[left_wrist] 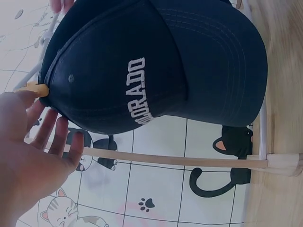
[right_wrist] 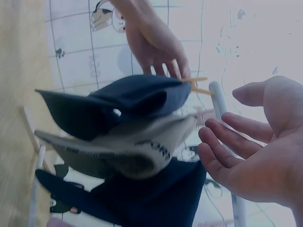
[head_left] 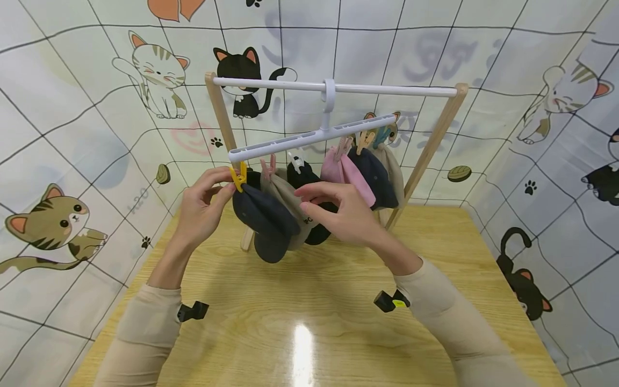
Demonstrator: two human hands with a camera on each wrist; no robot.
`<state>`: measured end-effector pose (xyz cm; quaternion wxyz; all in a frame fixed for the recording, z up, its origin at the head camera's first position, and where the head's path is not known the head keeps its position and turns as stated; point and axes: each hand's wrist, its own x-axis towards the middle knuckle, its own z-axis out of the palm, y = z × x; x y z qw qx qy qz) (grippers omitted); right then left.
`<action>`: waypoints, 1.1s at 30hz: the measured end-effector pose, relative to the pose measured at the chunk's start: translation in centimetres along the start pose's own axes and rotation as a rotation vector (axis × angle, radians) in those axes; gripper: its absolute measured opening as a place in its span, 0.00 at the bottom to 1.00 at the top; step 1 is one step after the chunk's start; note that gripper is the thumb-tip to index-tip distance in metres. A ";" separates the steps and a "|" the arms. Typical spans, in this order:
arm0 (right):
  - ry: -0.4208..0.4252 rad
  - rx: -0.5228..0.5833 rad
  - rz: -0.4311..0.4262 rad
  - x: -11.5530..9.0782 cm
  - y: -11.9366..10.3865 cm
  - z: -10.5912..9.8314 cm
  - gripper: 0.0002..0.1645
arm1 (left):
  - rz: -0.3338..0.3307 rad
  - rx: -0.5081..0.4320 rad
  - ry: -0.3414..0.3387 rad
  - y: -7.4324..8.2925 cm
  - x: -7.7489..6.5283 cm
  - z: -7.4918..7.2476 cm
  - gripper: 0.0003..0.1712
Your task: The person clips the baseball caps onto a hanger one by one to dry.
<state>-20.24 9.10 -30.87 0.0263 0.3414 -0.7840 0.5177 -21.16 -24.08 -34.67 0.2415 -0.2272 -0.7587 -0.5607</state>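
My left hand (head_left: pixel 203 209) pinches a yellow clothespin (head_left: pixel 239 177) at the low left end of a white hanger (head_left: pixel 309 138). From this clothespin hangs a navy cap (head_left: pixel 266 215), its brim pointing down; white COLORADO lettering (left_wrist: pixel 137 90) shows on its front in the left wrist view. My right hand (head_left: pixel 345 212) is held in front of the middle caps with nothing in its grasp, the fingers loosely bent and apart from the thumb. Behind the navy cap hang a beige cap (right_wrist: pixel 142 153) with dark lettering and a black cap (head_left: pixel 302 177).
Farther along the tilted hanger, a pink cap (head_left: pixel 345 174), another dark cap (head_left: pixel 372 180) and a beige cap (head_left: pixel 390 166) hang from clothespins. The hanger hooks over the white rod (head_left: pixel 396 90) of a wooden-legged rack (head_left: pixel 435 145) on a wood-grain table (head_left: pixel 271 328), against a cat-print backdrop.
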 end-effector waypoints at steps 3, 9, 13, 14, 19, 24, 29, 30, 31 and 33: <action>0.025 0.000 0.025 -0.9 0.7 -0.7 0.19 | -0.029 0.031 0.016 0.1 0.0 0.2 0.15; 0.139 -0.081 0.008 -2.9 2.4 -2.3 0.17 | -0.083 0.083 0.057 0.2 0.3 0.7 0.14; 0.263 -0.191 -0.032 -4.1 3.8 -3.4 0.18 | -0.093 0.089 0.093 0.1 0.6 0.9 0.13; 0.292 -0.220 -0.040 -4.4 4.2 -3.7 0.18 | -0.096 0.091 0.100 0.1 0.6 0.9 0.13; 0.392 -0.300 -0.036 -5.8 5.9 -5.0 0.18 | -0.115 0.097 0.123 -0.1 0.9 1.0 0.14; 0.428 -0.312 0.002 -7.1 6.9 -5.7 0.17 | -0.129 0.092 0.127 -0.4 1.3 0.8 0.16; 0.450 -0.344 -0.018 -8.5 7.7 -6.0 0.18 | -0.149 0.119 0.133 -0.7 1.6 0.6 0.17; 0.449 -0.353 -0.022 -8.8 7.9 -6.0 0.18 | -0.151 0.128 0.136 -0.8 1.7 0.5 0.17; 0.447 -0.362 -0.028 -9.0 8.0 -6.0 0.18 | -0.153 0.139 0.141 -0.8 1.8 0.5 0.17; 0.437 -0.373 -0.036 -9.6 8.2 -6.0 0.19 | -0.157 0.162 0.155 -1.0 1.9 0.5 0.17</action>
